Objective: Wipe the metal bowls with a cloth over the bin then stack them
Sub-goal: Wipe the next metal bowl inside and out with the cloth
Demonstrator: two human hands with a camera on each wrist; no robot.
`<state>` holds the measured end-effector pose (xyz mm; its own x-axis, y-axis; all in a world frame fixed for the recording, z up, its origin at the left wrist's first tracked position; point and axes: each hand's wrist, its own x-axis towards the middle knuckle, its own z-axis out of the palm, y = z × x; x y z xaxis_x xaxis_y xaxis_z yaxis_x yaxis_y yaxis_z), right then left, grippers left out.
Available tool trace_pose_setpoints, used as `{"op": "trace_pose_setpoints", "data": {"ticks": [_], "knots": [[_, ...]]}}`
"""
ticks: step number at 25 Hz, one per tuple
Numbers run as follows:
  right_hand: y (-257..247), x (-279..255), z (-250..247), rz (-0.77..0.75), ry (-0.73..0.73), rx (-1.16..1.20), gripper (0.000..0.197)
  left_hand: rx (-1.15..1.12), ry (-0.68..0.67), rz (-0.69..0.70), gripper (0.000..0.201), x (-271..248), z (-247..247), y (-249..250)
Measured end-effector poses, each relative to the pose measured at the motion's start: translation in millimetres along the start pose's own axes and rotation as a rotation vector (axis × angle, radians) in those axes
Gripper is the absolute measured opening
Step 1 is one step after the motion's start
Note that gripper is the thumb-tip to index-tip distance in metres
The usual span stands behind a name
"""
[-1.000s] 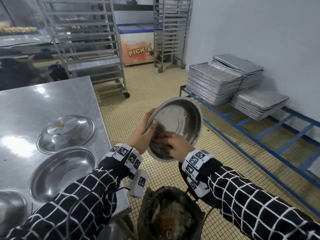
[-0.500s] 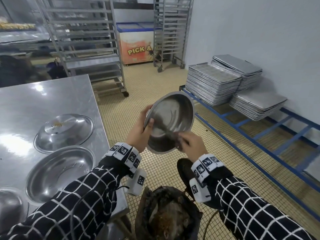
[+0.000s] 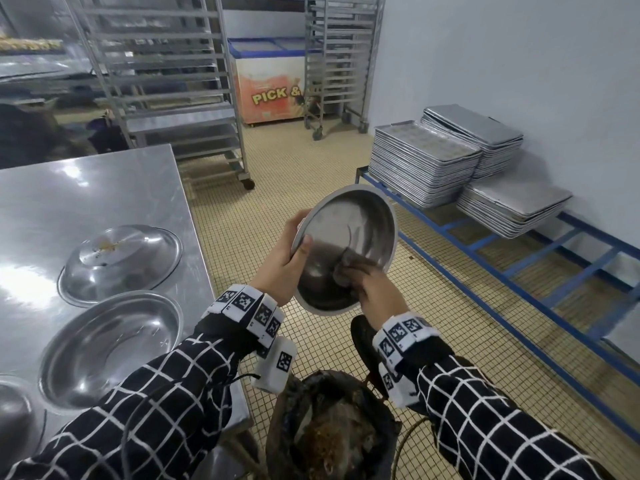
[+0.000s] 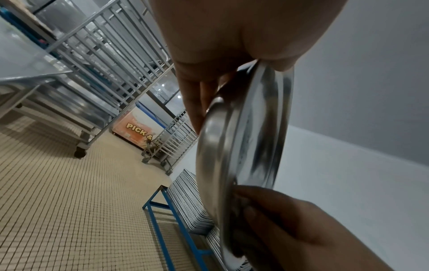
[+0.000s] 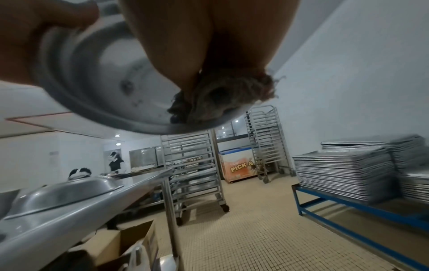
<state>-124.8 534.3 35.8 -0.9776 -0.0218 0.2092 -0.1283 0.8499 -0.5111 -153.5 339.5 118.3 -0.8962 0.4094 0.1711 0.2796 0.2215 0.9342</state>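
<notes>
Bowl [image 3: 349,244] rim in left hand [image 3: 282,261] grip, right hand [image 3: 379,292] clutching cloth [image 3: 348,270] inside it

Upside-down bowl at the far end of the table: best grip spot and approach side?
The upside-down bowl lies dome-up, its flat rim on the table, so the smooth dome gives little to grasp. Probably best to pinch the rim on the side nearest the table's right edge, coming from the aisle, thumb on top and fingertips prying under the lip, as the left hand holds its bowl.
</notes>
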Motion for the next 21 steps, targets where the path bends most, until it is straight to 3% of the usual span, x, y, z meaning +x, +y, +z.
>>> {"op": "trace_pose_setpoints", "data": {"ticks": [4, 7, 9, 11, 13, 16, 18, 21], "knots": [[-10, -18, 16, -0.091, 0.005, -0.129, 0.033, 0.055, 0.037, 0.066, 0.039, 3, -1, -1], [-41, -33, 12, 0.014, 0.056, 0.353, 0.019, -0.035, 0.088, 0.061, 0.03, 3, 4, -2], [-69, -40, 12, -0.074, 0.064, 0.499, 0.029, -0.103, 0.093, 0.056, 0.027, 4, 7, 1], [-76, -40, 16, -0.201, 0.075, 0.409, 0.048, -0.143, 0.071, 0.077, 0.028, 5, 7, 7], [-58, -35, 20, -0.244, 0.112, 0.138, 0.053, -0.18, 0.073, 0.09, 0.03, 8, 3, 12], [-23, -28, 19, -0.1, 0.092, -0.226, 0.07, -0.166, 0.065, 0.092, 0.028, 8, -2, 13], [-24, -29, 20, -0.122, 0.082, -0.199, 0.071, -0.149, 0.069, 0.087, 0.028, 6, -2, 11], [-56, -37, 26, -0.236, 0.082, 0.075, 0.056, -0.106, 0.083, 0.087, 0.033, 4, 2, 7]]}}
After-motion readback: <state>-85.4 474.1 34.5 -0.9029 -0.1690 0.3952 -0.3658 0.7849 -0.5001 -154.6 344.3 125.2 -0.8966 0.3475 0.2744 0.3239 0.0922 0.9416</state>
